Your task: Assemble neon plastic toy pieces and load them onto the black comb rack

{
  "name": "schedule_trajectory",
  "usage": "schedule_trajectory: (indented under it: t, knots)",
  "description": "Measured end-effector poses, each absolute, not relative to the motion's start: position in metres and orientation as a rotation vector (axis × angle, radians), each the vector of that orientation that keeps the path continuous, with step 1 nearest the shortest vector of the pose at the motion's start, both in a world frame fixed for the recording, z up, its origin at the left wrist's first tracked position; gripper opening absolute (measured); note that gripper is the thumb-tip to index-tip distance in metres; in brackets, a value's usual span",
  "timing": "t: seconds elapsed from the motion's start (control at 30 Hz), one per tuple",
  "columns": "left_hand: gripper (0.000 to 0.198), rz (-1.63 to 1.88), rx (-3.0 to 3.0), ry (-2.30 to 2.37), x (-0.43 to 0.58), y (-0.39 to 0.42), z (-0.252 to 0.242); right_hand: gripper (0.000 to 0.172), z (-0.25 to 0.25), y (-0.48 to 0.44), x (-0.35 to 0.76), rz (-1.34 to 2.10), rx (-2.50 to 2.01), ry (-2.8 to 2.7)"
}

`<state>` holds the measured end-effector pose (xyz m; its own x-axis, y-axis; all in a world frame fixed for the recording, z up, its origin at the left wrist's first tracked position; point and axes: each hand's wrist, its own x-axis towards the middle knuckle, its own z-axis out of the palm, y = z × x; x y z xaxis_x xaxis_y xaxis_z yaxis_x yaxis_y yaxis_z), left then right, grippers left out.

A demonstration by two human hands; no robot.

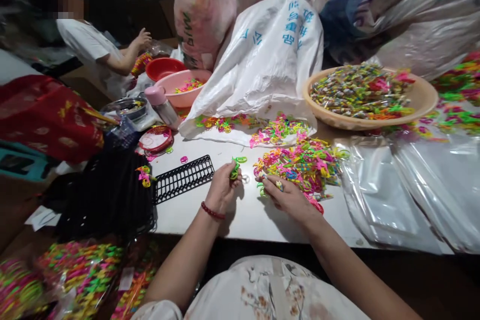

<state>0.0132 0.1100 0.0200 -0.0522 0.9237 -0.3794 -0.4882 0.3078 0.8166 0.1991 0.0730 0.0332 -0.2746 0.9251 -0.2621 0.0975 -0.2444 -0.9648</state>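
Note:
My left hand (224,185), with a dark red bead bracelet on its wrist, is closed on a small green plastic piece (235,170). Its loops stick up above the fingertips. A little to the right, my right hand (287,200) is pinched at the near edge of a pile of small coloured plastic pieces (300,162). Something small and pale shows at its fingers, too small to name. Left of my left hand lies a black slotted rack (184,178), with a pink and yellow piece (144,175) at its left end.
A tan basin (371,122) of wrapped pieces stands back right, beside clear plastic bags (378,185). A large white sack (262,70) fills the back. A pink-capped bottle (163,105) and black racks (105,195) are left. Another person (90,45) works far left.

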Motion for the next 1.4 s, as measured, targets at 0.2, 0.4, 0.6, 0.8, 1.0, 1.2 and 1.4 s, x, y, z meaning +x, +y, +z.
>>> schedule_trajectory:
  t: [0.2,0.4,0.6,0.8,1.0,1.2,1.4]
  knots:
    - [0.031,1.311,0.622,1.085,0.046,0.08,0.04,0.041,0.035,0.072,0.196,1.357,-1.351,-1.505]
    - [0.028,1.281,0.766,1.084,0.06,0.07,0.044,0.037,0.038,0.076,0.197,1.209,-1.341,-1.589]
    - [0.032,1.276,0.881,1.206,0.064,0.07,0.037,0.037,0.044,0.073,0.198,1.255,-1.306,-1.61]
    - [0.031,1.268,0.892,1.272,0.065,0.068,0.04,0.033,0.044,0.071,0.197,1.028,-1.306,-1.69]
    - [0.03,1.286,0.849,1.289,0.065,0.067,0.039,0.026,0.041,0.07,0.195,0.818,-1.282,-1.78]
    - [0.031,1.305,0.825,1.291,0.065,0.074,0.032,0.027,0.045,0.071,0.195,0.694,-1.206,-1.996]
    - [0.04,1.268,0.839,1.459,0.067,0.075,0.012,0.03,0.028,0.069,0.191,0.45,-1.136,-2.166]
